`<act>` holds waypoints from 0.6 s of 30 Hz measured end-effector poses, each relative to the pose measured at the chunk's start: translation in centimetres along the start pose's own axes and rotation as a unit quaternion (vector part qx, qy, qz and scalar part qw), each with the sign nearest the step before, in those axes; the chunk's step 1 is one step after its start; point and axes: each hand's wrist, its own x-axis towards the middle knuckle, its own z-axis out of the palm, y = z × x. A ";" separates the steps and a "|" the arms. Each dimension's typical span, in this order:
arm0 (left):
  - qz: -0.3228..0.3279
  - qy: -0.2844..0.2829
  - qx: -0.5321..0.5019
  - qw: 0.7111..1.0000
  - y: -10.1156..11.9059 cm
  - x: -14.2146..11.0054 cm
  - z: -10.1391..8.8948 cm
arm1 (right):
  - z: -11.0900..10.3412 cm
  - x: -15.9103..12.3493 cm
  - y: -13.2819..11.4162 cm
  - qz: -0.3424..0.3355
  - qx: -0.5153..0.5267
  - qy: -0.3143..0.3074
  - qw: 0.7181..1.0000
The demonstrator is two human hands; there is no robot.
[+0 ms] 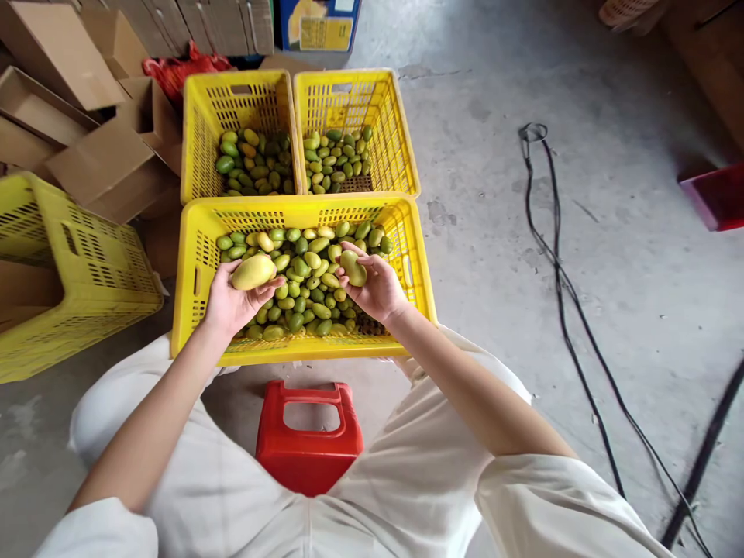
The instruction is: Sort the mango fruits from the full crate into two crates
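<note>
My left hand (231,301) holds a yellow-green mango (253,272), which lies across the palm and fingers. In my right hand (377,291) is a smaller, greener mango (353,267), gripped between thumb and fingers. Both hands are above the near yellow crate (305,355), which holds many small green and yellowish mangoes (299,267). Behind it stand two more yellow crates side by side: the back left crate (238,89) and the back right crate (401,132). Each of these has mangoes heaped on its floor.
A red plastic stool (308,449) shows between my legs. At left stand another yellow crate (98,267) and piled cardboard boxes (110,170), with a red bag (183,70) behind. Black cables (558,263) run over the concrete floor at right. A red container (718,198) sits at the right edge.
</note>
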 end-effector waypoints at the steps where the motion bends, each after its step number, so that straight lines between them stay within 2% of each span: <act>1: 0.001 -0.002 0.005 1.000 0.0 0.0 0.0 | 0.2 -0.1 0.0 0.001 0.001 0.003 1.000; 6: 0.007 -0.021 0.028 0.999 -0.3 0.1 0.2 | 0.9 -0.3 0.0 -0.012 -0.003 0.028 1.000; 11: 0.030 -0.030 0.023 0.999 -0.2 -0.2 0.7 | 0.5 0.0 0.3 -0.034 -0.038 0.021 0.998; 14: 0.009 -0.034 0.002 0.999 0.1 -0.4 0.8 | 0.1 0.2 0.5 -0.036 -0.043 0.012 0.998; 18: -0.013 -0.012 -0.005 1.000 0.3 -0.3 0.6 | -0.3 0.4 0.7 -0.045 -0.057 0.002 0.997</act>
